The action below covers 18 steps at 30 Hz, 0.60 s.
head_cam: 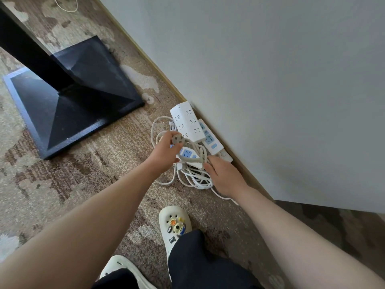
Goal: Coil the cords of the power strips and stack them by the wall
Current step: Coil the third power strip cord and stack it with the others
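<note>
So the power strips are all bunched up on the carpet (62, 184) right against the wall (270, 69). The big white strip (187, 122) sits on top at the far end, angled along the baseboard, with a slimmer blue-socket strip (210, 138) tucked between it and the wall. A third strip (188, 154) with blue sockets is in the middle of the pile, between the hands, wrapped in its own cord.

The left hand (166, 155) has the plug (177, 139) pinched between thumb and fingertips, held up off the pile, probably so the loose end can be tucked in last. The right hand (224, 176) is down on the cord bundle (193, 174) at the wall side. Its fingers look curled into the loops to keep them from springing open, though the view there is too muddled to be sure it's really gripping.

The loops are still pretty loose and sprawling toward the clog (174, 224), so I'd say the coiling isn't finished.

No brand or readable writing anywhere on the strips, just socket holes. A black table base (73, 97) stands off to the left, well apart.
</note>
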Tool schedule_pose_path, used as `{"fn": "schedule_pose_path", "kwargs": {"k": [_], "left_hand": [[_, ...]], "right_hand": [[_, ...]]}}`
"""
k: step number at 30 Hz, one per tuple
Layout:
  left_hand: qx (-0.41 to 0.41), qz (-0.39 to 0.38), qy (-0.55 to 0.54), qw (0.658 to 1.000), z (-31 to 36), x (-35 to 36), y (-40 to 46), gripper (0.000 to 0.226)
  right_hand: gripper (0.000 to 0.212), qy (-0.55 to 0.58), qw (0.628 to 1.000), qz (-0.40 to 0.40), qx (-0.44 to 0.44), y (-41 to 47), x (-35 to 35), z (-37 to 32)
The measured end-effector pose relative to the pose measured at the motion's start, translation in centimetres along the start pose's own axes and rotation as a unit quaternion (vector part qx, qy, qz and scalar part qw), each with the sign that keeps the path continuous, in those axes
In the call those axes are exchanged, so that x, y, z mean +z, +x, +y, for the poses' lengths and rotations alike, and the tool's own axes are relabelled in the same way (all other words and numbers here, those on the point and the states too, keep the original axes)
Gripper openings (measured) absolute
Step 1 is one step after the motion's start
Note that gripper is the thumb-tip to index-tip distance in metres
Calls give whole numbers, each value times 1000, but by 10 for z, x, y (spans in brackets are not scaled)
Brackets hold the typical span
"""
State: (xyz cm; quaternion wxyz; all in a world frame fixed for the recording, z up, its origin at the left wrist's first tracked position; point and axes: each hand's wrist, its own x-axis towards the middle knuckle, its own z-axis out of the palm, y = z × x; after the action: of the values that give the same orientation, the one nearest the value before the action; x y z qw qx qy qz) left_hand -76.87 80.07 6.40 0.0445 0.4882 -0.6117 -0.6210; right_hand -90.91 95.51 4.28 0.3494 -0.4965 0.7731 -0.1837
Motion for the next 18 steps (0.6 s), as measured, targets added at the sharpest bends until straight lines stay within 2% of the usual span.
{"fn": "schedule_pose_path", "kwargs": {"k": [3,6,9,12,18], "left_hand": [[-19,50,-18,998,-11,2,5,27],[-31,119,29,992,-24,-7,13,21],[-26,130,71,989,-34,-20,24,11],[-38,148,68,986,-42,-23,38,12],[-38,126,88,987,-51,-24,73,38]], "right_hand": [[34,-9,1000,3,-5,15,9,-14],[35,-13,1000,-20,-14,28,17,-21],[33,-76,996,-39,-19,37,24,-15],[30,-134,990,-50,0,47,35,-9],[29,-164,986,-6,9,82,52,-1]]}}
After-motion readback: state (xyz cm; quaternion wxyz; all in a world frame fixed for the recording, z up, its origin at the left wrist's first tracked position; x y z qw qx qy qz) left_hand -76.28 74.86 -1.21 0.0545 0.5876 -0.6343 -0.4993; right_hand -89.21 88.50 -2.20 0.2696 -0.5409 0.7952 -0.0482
